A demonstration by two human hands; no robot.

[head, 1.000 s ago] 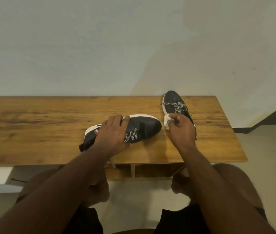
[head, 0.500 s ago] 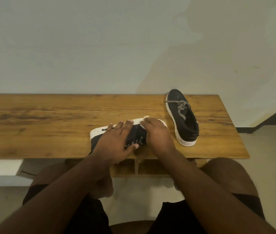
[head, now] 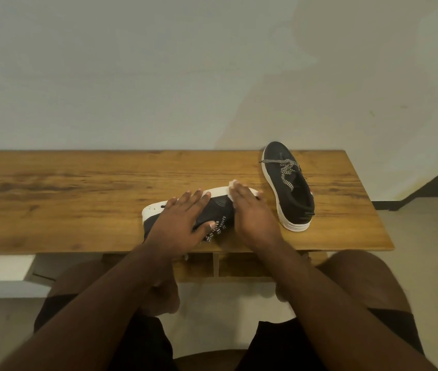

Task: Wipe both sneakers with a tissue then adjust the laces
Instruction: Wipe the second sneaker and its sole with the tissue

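One black sneaker with a white sole (head: 219, 206) lies on its side near the front edge of the wooden table (head: 65, 196), its sole facing away from me. My left hand (head: 183, 220) presses on its heel half with spread, straight fingers, the thumb by the speckled laces. My right hand (head: 252, 215) covers the toe and holds a white tissue (head: 232, 183) against the sole; only bits of the tissue poke out past the fingers. The second sneaker (head: 290, 188) stands upright to the right, toe pointing away from me, with nothing touching it.
The table's right end lies just beyond the upright sneaker. A pale wall stands right behind the table. My knees sit below the front edge, and a shelf divider (head: 215, 263) shows under the tabletop.
My right hand left the right sneaker and carried the tissue to the toe of the sneaker on its side. That sneaker turned so its sole faces away from me, and my left hand flattened on it.
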